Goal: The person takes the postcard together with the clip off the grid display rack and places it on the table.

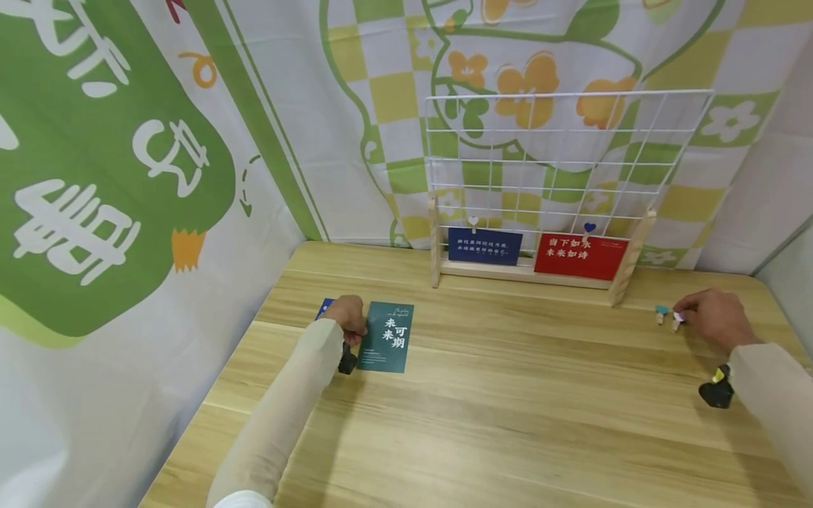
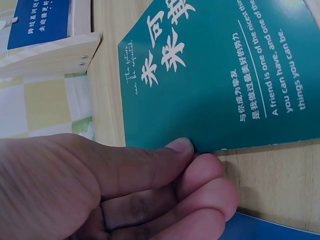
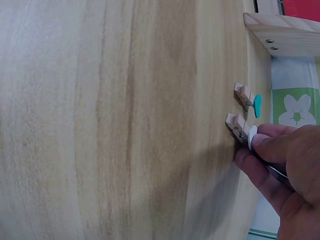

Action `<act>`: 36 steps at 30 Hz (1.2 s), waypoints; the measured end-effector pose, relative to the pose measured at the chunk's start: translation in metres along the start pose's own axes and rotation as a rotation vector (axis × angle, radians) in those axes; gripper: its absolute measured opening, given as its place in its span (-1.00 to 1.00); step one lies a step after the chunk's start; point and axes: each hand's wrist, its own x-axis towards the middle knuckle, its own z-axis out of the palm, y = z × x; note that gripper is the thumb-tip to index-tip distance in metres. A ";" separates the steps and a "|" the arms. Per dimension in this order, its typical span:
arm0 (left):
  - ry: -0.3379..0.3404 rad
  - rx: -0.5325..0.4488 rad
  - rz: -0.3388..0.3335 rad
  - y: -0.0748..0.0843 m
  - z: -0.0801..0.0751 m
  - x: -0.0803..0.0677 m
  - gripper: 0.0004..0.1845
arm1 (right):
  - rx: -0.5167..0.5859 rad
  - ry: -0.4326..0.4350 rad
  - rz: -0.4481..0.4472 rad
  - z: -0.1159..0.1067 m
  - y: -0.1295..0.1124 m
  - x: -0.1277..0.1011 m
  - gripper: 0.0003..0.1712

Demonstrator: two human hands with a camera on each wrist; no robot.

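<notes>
Left thumb (image 2: 170, 155) on teal card (image 2: 225, 75), plain only wrist-side.

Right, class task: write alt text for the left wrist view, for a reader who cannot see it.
A left hand pinches the edge of a teal card printed with white Chinese and English text, lying on a wooden table. A blue card sits on a wooden stand behind it, and another blue card's corner shows below.
</notes>
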 end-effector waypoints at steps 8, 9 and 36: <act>0.005 0.063 0.009 0.003 -0.002 -0.001 -0.86 | 0.021 -0.008 0.013 0.003 -0.001 -0.003 -0.88; 0.006 0.069 0.009 0.004 -0.002 -0.001 -0.86 | 0.023 -0.010 0.015 0.003 -0.001 -0.003 -0.87; 0.025 0.087 0.012 0.005 -0.001 0.001 -0.86 | -0.035 0.020 -0.006 0.007 0.005 -0.008 -0.88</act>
